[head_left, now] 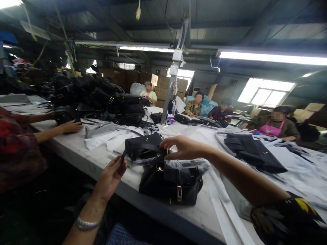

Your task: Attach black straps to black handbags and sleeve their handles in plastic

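Note:
A black handbag (163,185) with gold fittings stands near the front edge of the table, its handle wrapped in clear plastic (187,164). Above and behind it, a black strap (144,147) stretches between my hands. My left hand (112,175) pinches the strap's left end between thumb and fingertips. At the other end, my right hand (182,148) is closed with thumb and fingers at the strap, beside a small gold fitting. Just behind the strap lies another black bag piece (153,137) with a small gold emblem.
A large heap of black bags (102,97) fills the table's far left. Beside me at left, a person's hand (71,126) touches a black bag. Another black bag (252,153) lies right, among white sheets (293,163). Several people sit across the table; a metal post (168,98) rises mid-table.

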{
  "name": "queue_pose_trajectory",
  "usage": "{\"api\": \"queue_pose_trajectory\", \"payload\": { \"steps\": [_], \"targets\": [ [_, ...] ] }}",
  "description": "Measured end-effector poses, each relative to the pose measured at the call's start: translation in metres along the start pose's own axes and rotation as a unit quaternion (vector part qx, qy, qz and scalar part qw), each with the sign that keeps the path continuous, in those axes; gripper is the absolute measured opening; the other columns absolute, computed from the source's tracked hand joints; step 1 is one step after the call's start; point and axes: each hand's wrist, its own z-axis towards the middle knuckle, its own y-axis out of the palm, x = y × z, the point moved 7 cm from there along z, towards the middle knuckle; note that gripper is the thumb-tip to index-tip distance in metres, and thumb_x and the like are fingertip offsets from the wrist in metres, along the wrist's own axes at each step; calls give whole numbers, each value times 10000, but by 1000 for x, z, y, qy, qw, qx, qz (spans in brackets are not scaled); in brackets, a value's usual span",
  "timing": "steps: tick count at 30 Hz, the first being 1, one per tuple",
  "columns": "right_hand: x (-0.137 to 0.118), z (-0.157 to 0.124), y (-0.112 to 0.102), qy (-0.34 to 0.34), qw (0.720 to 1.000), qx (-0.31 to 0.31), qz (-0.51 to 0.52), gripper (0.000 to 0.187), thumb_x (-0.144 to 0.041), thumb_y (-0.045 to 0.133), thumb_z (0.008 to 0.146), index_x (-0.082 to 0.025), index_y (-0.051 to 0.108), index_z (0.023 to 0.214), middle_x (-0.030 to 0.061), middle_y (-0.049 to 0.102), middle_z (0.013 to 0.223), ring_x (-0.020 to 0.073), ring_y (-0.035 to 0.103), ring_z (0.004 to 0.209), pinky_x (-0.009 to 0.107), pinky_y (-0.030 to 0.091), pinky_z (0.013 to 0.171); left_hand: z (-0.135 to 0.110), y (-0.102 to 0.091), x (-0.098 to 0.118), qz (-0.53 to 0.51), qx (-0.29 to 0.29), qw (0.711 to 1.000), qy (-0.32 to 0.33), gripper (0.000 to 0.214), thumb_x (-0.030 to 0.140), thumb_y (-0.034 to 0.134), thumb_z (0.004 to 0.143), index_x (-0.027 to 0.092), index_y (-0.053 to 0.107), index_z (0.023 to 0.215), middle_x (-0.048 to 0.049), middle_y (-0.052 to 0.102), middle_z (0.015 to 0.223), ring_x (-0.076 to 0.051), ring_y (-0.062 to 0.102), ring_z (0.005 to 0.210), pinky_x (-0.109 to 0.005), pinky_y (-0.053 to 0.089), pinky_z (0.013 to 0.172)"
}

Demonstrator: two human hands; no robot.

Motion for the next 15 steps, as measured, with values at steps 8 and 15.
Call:
{"api": "queue_pose_trajectory", "payload": {
  "steps": [8,15],
  "targets": [
    [12,5,23,42,961,-42,269,350,-436,649,841,-149,653,1043,6,648,866,130,574,767,231,447,690,-9,92,-35,144,-149,976,67,436,486,644,854,182,631,1166,-89,705,1137,-193,663,1046,-287,539,900],
    [22,-2,27,59,928,24,368,369,-456,726,774,-138,634,937,9,618,836,132,555,763,248,434,727,-34,143,-46,397,-256,869,148,321,390,720,796,203,722,1057,-48,740,1054,-239,675,972,-315,513,864]
  ]
}}
